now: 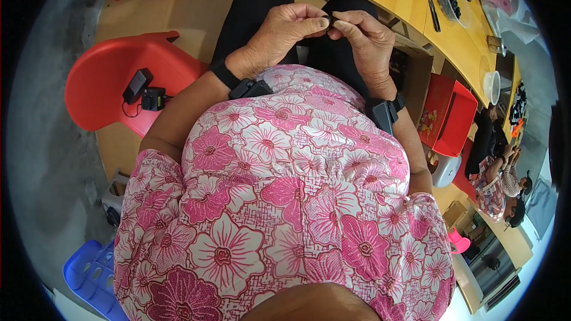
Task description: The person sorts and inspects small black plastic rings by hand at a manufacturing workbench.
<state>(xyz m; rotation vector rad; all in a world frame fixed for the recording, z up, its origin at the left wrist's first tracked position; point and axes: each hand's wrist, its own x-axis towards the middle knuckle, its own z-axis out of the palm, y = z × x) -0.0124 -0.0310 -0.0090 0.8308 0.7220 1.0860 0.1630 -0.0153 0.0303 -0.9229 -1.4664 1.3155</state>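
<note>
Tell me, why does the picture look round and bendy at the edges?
Head view: a fisheye lens bends the table edge and leaves black corners; the light is soft daylight; both hands look sharp, while the tiny dark piece they pinch is too small to make out.

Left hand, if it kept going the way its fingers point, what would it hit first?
The left hand points right, so it would meet the right hand first; their fingertips already pinch a small dark piece together.

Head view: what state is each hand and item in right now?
left hand: fingertips pinched on small dark piece
right hand: pinched on the same piece
small dark piece: held between both hands, above lap
clear bowl: upright on table, holds dark bits
red chair: upright, carries black devices
</note>
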